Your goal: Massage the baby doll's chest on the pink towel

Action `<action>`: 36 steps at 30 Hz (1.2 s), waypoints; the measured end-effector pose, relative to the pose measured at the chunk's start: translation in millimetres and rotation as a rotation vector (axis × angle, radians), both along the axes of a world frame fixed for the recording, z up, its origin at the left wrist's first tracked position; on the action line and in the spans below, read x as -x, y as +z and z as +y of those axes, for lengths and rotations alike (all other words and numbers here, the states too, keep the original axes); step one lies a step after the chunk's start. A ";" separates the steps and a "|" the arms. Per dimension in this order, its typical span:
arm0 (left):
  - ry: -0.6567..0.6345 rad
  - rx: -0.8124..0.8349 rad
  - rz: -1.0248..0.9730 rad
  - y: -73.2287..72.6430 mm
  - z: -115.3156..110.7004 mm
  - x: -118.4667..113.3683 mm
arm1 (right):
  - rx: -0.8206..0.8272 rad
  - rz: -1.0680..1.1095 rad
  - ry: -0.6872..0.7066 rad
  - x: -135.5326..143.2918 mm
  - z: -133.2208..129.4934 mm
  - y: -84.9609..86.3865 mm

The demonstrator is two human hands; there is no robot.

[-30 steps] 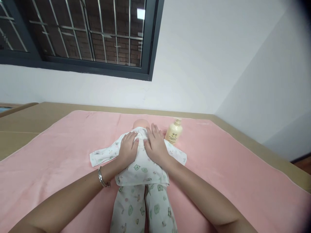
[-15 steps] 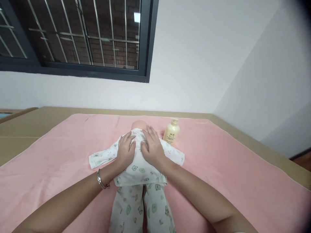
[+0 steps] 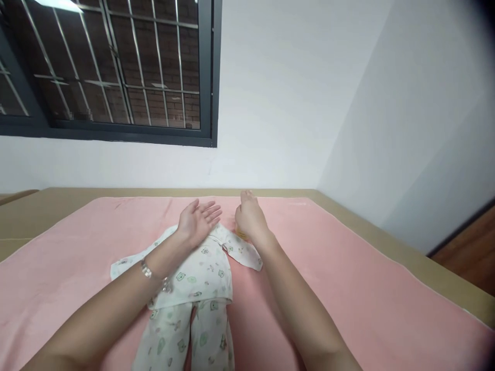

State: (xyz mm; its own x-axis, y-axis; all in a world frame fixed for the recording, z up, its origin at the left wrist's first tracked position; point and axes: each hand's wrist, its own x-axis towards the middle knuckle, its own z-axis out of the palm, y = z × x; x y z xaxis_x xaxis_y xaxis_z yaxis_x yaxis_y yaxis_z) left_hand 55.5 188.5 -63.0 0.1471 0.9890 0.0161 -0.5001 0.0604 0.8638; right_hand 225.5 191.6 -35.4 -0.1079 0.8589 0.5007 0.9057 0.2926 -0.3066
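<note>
A doll's white printed top (image 3: 204, 273) and matching trousers (image 3: 209, 335) lie on a pink cloth (image 3: 309, 268). My left hand (image 3: 198, 221) is over the upper part of the top, palm turned up, fingers spread and pointing right, holding nothing; it hides the doll's head. My right hand (image 3: 252, 216) is at the yellow bottle (image 3: 242, 234), just beyond the right sleeve. Its fingers are bent round the bottle's upper part, and the hand covers most of the bottle.
The cloth lies over a tan surface (image 3: 58, 211) that meets a white wall (image 3: 270, 103). A dark-framed window (image 3: 214, 93) with metal bars is at the upper left. A brown wooden panel (image 3: 472, 252) shows at the right edge.
Both hands have left the doll's back. My left hand has turned palm up. My right hand has moved to the bottle. The view has shifted right.
</note>
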 end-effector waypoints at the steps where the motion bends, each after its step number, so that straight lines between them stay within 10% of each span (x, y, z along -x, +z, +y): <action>1: -0.080 0.082 -0.053 9.8 9.4 -9.9 | 0.021 -0.015 -0.012 -3.1 3.1 -1.3; 6: -0.142 0.260 -0.189 34.1 48.5 -48.2 | 0.072 -0.042 -0.034 -8.0 11.4 -9.4; 17: -0.202 0.314 -0.257 31.7 56.9 -70.8 | -0.049 -0.215 -0.111 0.1 24.7 -27.8; 25: -0.162 0.331 -0.202 22.4 42.7 -20.3 | -0.179 -0.341 -0.217 11.7 27.2 -31.1; 36: -0.050 0.379 -0.091 44.4 -53.0 66.4 | -0.193 -0.377 -0.364 34.6 32.4 -24.3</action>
State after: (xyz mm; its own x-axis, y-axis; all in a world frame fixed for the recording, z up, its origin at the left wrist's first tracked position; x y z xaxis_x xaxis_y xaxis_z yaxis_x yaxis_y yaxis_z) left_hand -10.8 135.5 -18.6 0.2098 0.9190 -0.3338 -0.5618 0.3927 0.7281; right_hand 190.9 224.1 -59.7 -0.0236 0.7710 0.6364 0.9954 -0.0407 0.0863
